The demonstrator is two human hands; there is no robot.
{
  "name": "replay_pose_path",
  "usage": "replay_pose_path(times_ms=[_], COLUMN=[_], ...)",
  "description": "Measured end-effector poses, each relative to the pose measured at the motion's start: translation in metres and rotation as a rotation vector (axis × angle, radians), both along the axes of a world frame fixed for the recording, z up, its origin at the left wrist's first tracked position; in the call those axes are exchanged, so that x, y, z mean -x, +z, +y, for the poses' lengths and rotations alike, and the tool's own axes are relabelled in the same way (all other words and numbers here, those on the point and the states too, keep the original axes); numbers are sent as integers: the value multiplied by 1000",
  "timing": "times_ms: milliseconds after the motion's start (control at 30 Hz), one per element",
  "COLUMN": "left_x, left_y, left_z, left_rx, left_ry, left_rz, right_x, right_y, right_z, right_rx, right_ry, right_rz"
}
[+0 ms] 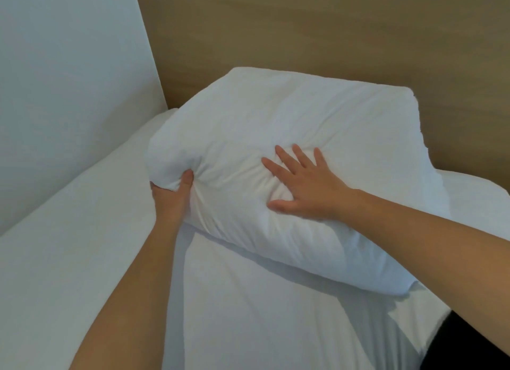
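Observation:
A plump white pillow (317,116) lies at the head of a bed covered with a white sheet (248,314), its far side against the wooden headboard (303,27). My left hand (172,197) grips the pillow's near left corner, with the thumb on top and the fingers hidden beneath. My right hand (302,183) presses flat on the pillow's middle with fingers spread and straight, denting the fabric into creases.
A pale wall (63,80) runs along the left side of the bed. The headboard stands behind the pillow. A dark patch (474,347) shows past the bed's edge at the bottom right.

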State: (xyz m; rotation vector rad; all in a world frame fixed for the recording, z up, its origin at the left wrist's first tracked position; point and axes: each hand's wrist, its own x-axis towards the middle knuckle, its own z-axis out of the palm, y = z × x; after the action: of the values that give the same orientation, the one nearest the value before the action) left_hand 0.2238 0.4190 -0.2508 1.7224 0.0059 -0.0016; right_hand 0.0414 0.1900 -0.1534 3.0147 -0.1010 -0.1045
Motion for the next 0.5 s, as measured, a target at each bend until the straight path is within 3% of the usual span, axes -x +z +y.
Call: replay_pose_path(times_ms=[233,500], left_x=[-29,-42], left_y=[28,49], left_z=[19,12], left_rx=[130,-90], left_ry=[160,315], left_rz=[60,85], right_x=[49,89], right_y=[-2,-9], right_z=[1,-10], right_rx=[154,285], right_ry=[134,220], right_rz=[-77,-53])
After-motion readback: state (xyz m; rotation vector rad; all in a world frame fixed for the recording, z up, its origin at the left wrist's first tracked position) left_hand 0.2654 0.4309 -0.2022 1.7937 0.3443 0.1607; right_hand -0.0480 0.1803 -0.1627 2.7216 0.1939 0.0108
